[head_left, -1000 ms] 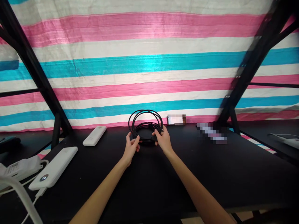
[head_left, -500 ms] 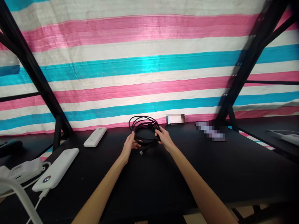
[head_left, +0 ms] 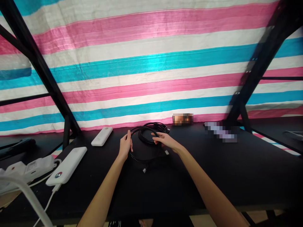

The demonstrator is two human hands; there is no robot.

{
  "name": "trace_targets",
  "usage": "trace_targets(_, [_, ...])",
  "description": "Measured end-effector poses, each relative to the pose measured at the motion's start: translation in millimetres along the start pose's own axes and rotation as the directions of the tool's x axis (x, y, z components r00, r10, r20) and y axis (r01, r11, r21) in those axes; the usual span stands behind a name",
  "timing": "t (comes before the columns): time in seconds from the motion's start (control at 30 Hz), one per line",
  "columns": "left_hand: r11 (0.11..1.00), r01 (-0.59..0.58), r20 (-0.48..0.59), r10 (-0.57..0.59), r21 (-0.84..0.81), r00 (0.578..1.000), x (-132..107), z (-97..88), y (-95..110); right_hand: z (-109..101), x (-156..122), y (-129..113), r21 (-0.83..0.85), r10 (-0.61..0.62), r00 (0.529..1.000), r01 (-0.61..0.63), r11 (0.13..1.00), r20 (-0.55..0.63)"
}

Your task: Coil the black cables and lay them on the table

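A: How far along does it look, taking the front loop (head_left: 138, 160) as the clock's centre, twelve straight ahead?

B: Partway, I'd judge. The rear coil (head_left: 162, 126), at one o'clock, is gathered into a ring on the desk (head_left: 224, 176). The front loop is wide and slack, so its gathering looks unfinished.

A: And the hands?

B: The left hand (head_left: 125, 145) is closed round the loop at nine. The right hand (head_left: 167, 141) is narrow, fingertips at the loop near two; whether it grips, I can't tell.

A: Ends?

B: One plug (head_left: 144, 170) lies loose at six, a second plug (head_left: 167, 152) near four. One cable or two, I can't tell.

A: What else is on the desk?

B: It's black. One white bank (head_left: 102, 136) is at nine, a larger bank (head_left: 67, 165) past it toward eight, cord plugged in. A blurred-out box (head_left: 182, 119) is at two.

A: The room?

B: A striped sheet (head_left: 146, 41) spans twelve, between black posts (head_left: 44, 72) slanting at ten and two.
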State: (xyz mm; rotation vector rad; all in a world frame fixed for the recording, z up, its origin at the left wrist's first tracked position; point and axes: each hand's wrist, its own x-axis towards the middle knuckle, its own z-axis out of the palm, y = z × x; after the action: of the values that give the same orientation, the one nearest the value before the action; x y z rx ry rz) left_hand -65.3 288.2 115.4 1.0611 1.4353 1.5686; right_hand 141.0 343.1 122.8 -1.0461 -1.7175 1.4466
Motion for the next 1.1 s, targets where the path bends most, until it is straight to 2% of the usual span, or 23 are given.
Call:
trace_targets(0.1, [0.992,-0.009,0.102,-0.004,0.127,0.995,-2,3.4,-1,6,0,0,0.006,-0.014,0.999,0.014,1.0,-0.035])
trace_targets(0.17, [0.957,-0.077,0.163,0.032,0.278,0.986,-4,6.0,-5,10,0,1,-0.009,-0.032,0.998,0.031,0.999,-0.057])
trace_targets(0.23, [0.911,-0.165,0.189,0.099,0.377,0.977,-5,7.8,-9,14,0,2,-0.04,-0.06,0.996,0.057,0.998,-0.07])
trace_targets(0.37, [0.86,-0.257,0.206,0.182,0.441,0.961,-5,7.1,-13,15,0,3,-0.133,-0.142,0.985,0.129,0.983,-0.095])
trace_targets(0.63, [0.797,-0.303,0.236,0.207,0.523,0.95,-12,4.3,2,14,-1,3,-0.264,-0.271,0.951,0.226,0.938,-0.147])
trace_targets(0.9, [0.76,-0.318,0.21,0.24,0.566,0.948,-16,4.9,15,17,-6,-7,-0.197,-0.33,0.936,0.302,0.933,-0.125])
trace_targets(1.1, [0.576,-0.354,0.147,0.375,0.736,0.915,-18,7.0,17,17,-5,-6,-0.202,-0.313,0.944,0.287,0.936,-0.11])
